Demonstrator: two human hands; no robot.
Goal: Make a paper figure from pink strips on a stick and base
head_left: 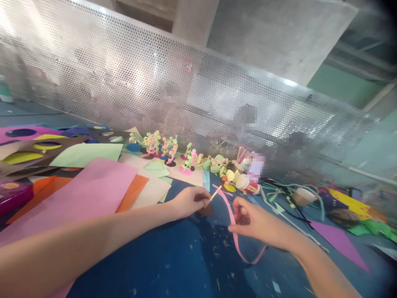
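Note:
My left hand (192,201) reaches in over the blue table, with thumb and fingertips closed on a thin pale yellow stick (216,193) that points up to the right. A small brown piece (206,210) lies just under these fingertips. Near the stick's upper end begins a long narrow pink paper strip (230,210), which curves down and loops to the right. My right hand (251,219) is beside the strip, fingers half curled and thumb apart from them. Its thumb tip overlaps the strip; whether it touches is unclear.
Pink paper (99,186), orange paper (132,192) and other sheets cover the left. Behind stand several small paper figures (172,150) and a white-and-red glue jar (246,184). Purple paper (339,240) and scraps lie right. A perforated metal panel (124,74) borders the back, with people beyond it.

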